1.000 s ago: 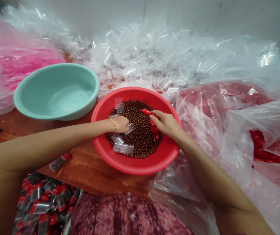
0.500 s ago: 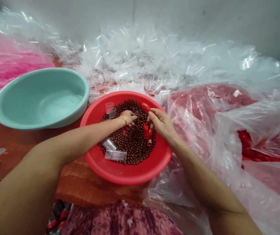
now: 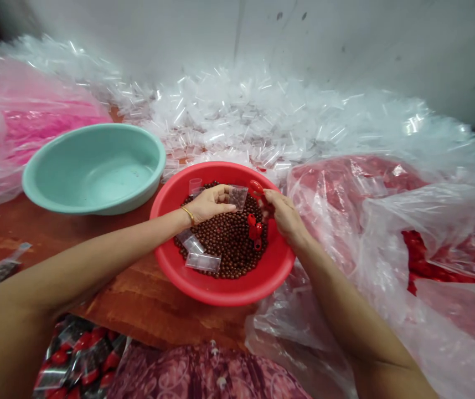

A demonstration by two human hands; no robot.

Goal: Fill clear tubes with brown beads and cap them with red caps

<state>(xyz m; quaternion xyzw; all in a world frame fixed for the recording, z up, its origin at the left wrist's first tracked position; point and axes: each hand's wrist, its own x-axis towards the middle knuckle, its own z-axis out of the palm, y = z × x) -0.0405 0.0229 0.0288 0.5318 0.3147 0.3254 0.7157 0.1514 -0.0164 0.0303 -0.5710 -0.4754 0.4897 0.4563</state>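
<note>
Between the fingers and thumb of my left hand [image 3: 208,205] is a small clear plastic container [image 3: 238,198], tilted above brown balls [image 3: 225,244]. My right hand [image 3: 286,217] pinches a shiny red cap [image 3: 256,187] close to that container, with a small gap between them. The balls fill the bottom of a red basin [image 3: 221,295]. Below my right hand, a few red caps [image 3: 255,227] lie on the balls. Clear containers [image 3: 203,262] rest on their side at the front left of the basin, and another clear container [image 3: 195,185] shows behind my left hand.
A pale green basin [image 3: 50,202] stands at the left, in front of a bag of pink pieces [image 3: 50,119]. Clear containers [image 3: 237,111] pile along the wall. Bags of red pieces [image 3: 345,172] spread on the right. Filled, red-capped containers [image 3: 86,354] lie below the table edge.
My left hand has come up off the balls, and the clear container now shows in its fingers. My right hand keeps the red cap. The view has shifted slightly.
</note>
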